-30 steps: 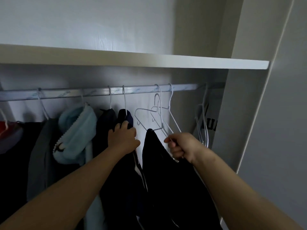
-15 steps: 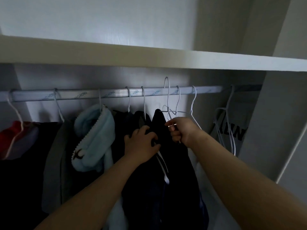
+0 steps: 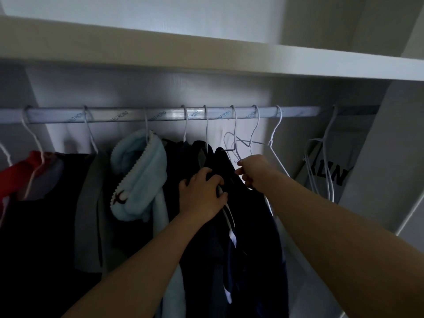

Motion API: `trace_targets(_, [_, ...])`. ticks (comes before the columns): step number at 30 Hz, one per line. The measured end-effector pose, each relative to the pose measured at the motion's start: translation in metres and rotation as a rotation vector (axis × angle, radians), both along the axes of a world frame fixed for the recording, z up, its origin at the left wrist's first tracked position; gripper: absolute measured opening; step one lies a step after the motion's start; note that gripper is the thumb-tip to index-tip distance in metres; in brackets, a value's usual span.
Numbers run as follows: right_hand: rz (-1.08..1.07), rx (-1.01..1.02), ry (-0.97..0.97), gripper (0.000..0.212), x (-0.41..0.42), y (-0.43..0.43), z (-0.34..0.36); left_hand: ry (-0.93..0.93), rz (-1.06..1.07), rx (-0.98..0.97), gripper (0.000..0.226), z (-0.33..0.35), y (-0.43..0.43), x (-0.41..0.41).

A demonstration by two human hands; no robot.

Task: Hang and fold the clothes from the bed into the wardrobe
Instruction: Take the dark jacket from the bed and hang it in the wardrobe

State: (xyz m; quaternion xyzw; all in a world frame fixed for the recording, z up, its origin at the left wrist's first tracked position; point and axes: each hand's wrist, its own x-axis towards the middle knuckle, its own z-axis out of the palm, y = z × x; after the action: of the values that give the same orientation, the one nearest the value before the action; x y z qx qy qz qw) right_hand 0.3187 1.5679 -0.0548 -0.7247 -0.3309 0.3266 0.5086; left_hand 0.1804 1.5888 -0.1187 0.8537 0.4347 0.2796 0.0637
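A: Where, and pointing which way?

B: Dark garment (image 3: pixel 250 210) on the rail (image 3: pixel 160 114), right of middle, on a white wire hanger (image 3: pixel 235 127). Hangs lengthwise straight down, collar end up at the hook, hem out of view below.

A: And the grip?

B: Left hand (image 3: pixel 202 196) curled round a fold of the dark cloth just under the collar. Right hand (image 3: pixel 254 171) closed in a pinch on the hanger's wire at the shoulder, just beside a tangle of bare hangers (image 3: pixel 271 143).

A: Around it?

B: Inside a white wardrobe (image 3: pixel 371 161), under a long white shelf (image 3: pixel 206 58). Leftward along the rail: more dark clothes, a pale blue fleece (image 3: pixel 140 177), a grey garment (image 3: pixel 89 210), a red garment (image 3: pixel 16 175) at the edge. Rightward, well apart, empty hangers (image 3: pixel 324 161) near the side wall.

A: Any writing?

B: "HONG" printed repeatedly along the rail; letters before it unclear. Big black letters on a white item (image 3: pixel 339 157) behind the empty hangers, partly hidden, unreadable.
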Motion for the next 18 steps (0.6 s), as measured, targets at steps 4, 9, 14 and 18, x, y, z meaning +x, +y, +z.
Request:
trace_targets(4, [-0.093, 0.006, -0.310, 0.014, 0.003, -0.008, -0.016, -0.034, -0.021, -0.076, 0.034, -0.001, -0.010, 0.000])
trace_targets(9, [-0.099, 0.061, -0.417, 0.011, -0.003, -0.037, -0.042, -0.087, -0.009, -0.138, 0.033, -0.002, -0.028, -0.001])
trace_targets(14, [-0.053, 0.115, -0.282, 0.028, -0.013, -0.078, -0.060, -0.203, -0.013, -0.227, 0.044, -0.007, -0.065, -0.003])
trace_targets(18, [-0.059, 0.112, -0.149, 0.032, -0.018, -0.126, -0.085, -0.331, -0.016, -0.267, 0.038, -0.025, -0.114, -0.006])
